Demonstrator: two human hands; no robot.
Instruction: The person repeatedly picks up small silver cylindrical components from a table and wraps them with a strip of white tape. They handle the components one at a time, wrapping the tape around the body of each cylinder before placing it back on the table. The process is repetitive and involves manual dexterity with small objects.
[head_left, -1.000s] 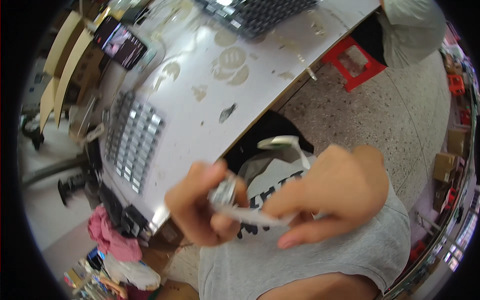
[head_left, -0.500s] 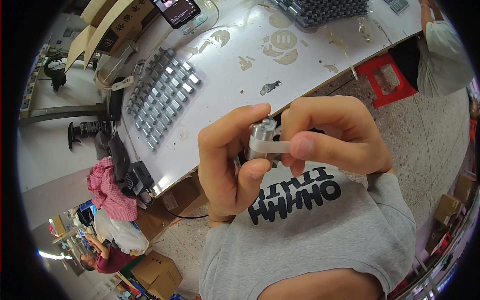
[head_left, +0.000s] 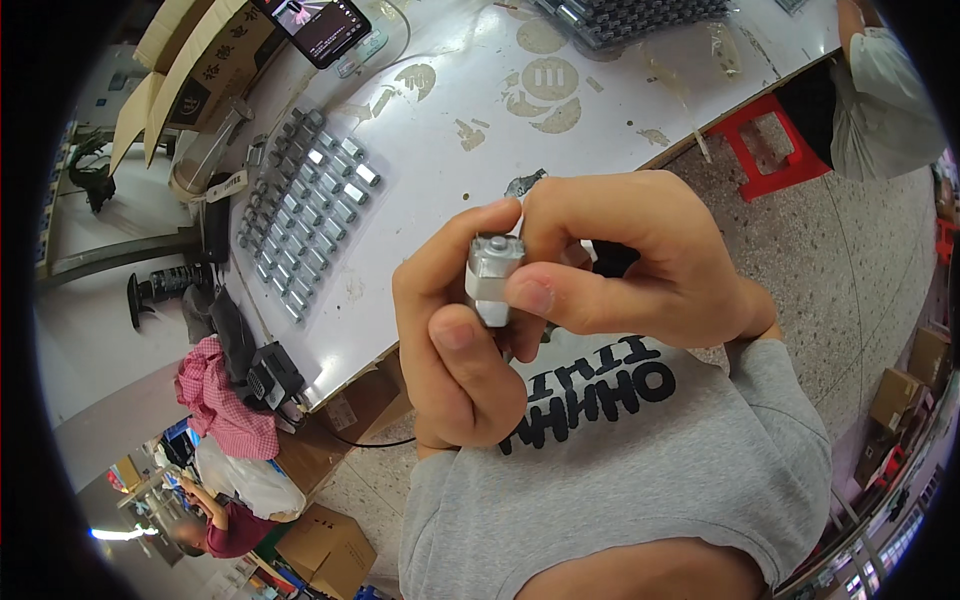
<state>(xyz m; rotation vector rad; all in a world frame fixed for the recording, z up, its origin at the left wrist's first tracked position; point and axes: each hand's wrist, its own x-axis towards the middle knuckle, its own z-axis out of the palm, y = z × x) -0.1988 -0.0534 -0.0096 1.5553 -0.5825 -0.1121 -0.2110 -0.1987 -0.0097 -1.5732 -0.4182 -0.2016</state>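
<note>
A small silver electric motor point(head_left: 496, 258) is held up in front of my chest, its end with a round boss facing up. My left hand point(head_left: 440, 340) is closed around it, index finger near the top and thumb low on its side. A band of white tape point(head_left: 484, 288) lies across the motor's body. My right hand point(head_left: 650, 255) is closed beside it, its thumb pressing the tape to the motor's side. The fingers behind the motor are partly hidden.
On the white table point(head_left: 420, 150) at left stands a batch of similar motors point(head_left: 315, 215) in rows. More motors point(head_left: 640, 20) sit at the far edge. A phone point(head_left: 318, 28) and an opened carton point(head_left: 215, 70) are at far left. Right, a red stool point(head_left: 770, 150) stands near another person point(head_left: 885, 100).
The white tape strip, stretched out from the motor to my right fingers before, now lies around the motor's body. My right hand has moved left against it, and the motor has turned.
</note>
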